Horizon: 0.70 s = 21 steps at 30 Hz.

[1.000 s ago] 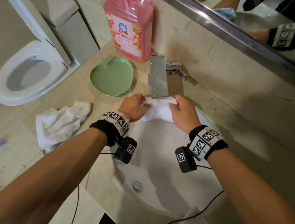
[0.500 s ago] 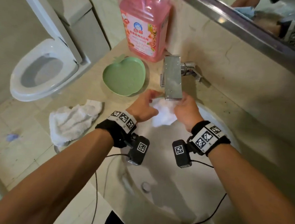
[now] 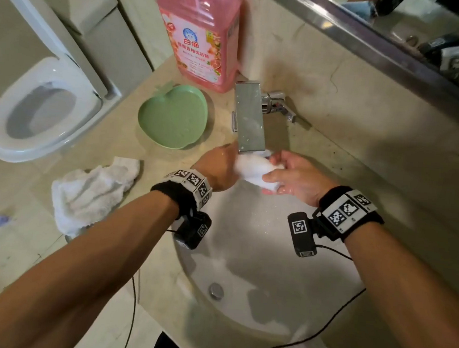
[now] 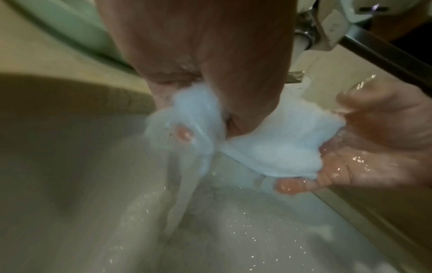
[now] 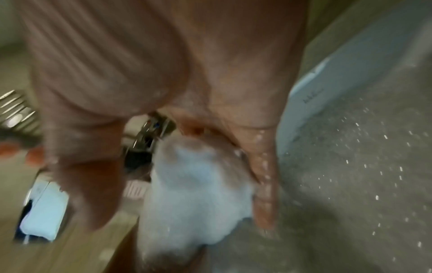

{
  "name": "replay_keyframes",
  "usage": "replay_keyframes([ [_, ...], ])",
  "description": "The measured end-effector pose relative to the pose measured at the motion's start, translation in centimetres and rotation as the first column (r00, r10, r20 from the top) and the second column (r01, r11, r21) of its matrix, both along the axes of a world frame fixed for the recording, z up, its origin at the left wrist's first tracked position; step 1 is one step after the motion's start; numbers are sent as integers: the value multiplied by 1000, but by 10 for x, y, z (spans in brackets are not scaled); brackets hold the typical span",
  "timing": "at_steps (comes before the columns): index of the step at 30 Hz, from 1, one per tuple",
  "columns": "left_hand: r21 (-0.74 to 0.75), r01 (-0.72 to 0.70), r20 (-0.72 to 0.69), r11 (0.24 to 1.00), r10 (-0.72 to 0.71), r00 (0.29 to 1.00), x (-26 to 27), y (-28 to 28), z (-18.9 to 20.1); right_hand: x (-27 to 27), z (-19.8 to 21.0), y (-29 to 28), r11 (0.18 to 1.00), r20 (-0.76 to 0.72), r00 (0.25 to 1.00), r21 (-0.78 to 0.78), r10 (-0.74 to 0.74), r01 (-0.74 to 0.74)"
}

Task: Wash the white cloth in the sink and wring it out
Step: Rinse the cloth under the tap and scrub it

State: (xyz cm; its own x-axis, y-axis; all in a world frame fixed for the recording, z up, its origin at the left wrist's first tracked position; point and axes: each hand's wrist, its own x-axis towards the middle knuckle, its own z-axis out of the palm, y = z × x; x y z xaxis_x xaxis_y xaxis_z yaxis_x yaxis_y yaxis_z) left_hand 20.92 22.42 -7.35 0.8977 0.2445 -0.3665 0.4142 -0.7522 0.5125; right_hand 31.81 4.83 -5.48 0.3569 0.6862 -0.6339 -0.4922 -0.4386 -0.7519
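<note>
Sink (image 3: 322, 307): wet and speckled with droplets, directly below the fingers.
White cloth (image 3: 253, 169): soaked, bunched between both hands under the tap (image 3: 251, 120); washing looks underway.
Left hand (image 3: 220, 167): fingers curled round one end.
Right hand (image 3: 294, 176): palm up, thumb pinching the other end.
Left to do: wringing, by my judgement.

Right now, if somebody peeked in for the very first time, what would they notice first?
Probably the two wet hands, left hand and right hand, bunching a white cloth just under the metal tap, above the sink. Next, the big pink bottle standing behind a green apple-shaped dish on the counter. Another crumpled white towel lies at the counter's left edge.
</note>
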Motion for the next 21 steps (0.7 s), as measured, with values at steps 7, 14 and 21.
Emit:
replay_keyframes([
  [7,270,230,-6,935,-237,972,4,1,20,-14,-1,26,936,93,955,-246,282,-252],
  [14,242,50,-129,969,-19,992,11,-7,22,-19,-6,47,767,516,569,-470,641,-437],
  [21,170,-121,-154,978,148,977,21,-14,19,-17,-23,47,731,701,217,-619,679,-287],
])
